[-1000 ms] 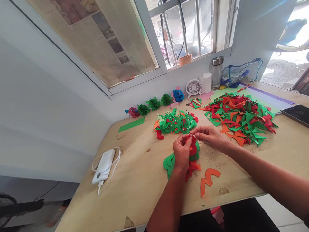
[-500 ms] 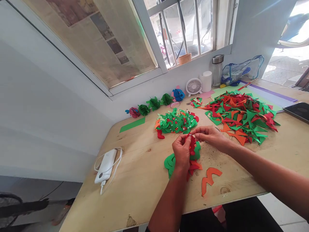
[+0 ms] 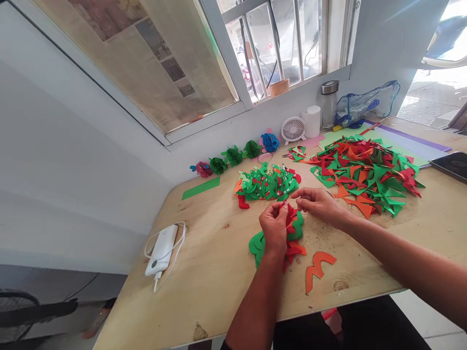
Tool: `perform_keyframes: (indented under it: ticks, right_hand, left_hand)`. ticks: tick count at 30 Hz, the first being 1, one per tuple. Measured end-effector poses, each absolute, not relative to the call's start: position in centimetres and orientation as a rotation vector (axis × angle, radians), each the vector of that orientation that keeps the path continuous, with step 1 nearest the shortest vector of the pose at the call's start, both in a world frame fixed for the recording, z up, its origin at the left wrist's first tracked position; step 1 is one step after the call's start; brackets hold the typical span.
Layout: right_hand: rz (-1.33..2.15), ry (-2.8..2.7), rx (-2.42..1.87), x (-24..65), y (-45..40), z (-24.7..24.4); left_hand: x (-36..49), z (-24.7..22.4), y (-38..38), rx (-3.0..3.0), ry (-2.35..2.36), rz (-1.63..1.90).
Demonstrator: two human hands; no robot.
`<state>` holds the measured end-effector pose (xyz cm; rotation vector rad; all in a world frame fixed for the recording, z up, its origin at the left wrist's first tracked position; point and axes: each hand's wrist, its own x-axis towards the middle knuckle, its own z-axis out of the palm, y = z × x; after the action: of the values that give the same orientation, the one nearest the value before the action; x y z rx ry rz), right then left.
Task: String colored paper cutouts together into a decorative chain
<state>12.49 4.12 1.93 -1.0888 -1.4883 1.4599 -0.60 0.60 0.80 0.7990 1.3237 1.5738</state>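
My left hand pinches a red paper cutout upright between thumb and fingers. Below and around that hand lie green scalloped paper cutouts and orange paper pieces, partly hidden by it. Just right of the red cutout, apart from it, is my right hand, thumb and fingers drawn together; anything between the tips is too small to make out. An orange wavy paper cutout rests alone near the table's front edge. Beyond my hands sits a heap of small green and red cutouts with pale patches.
A large pile of paper scraps covers the right side, beside a phone. Folded paper figures, a small white fan and a glass bottle line the wall. A cabled power bank lies left on the wooden table.
My right hand has drawn slightly right, away from the top of the red cutout. My left hand keeps its hold almost in place. The view has shifted a little.
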Motion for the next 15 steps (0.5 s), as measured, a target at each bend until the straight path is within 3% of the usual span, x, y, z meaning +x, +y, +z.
perform_keyframes:
  ticks: [15]
  right_hand:
    - [1.430, -1.539, -1.015, 12.85, 4.38, 1.54]
  left_hand:
    - [-0.71, 0.49, 0.32, 0.765, 1.194, 1.468]
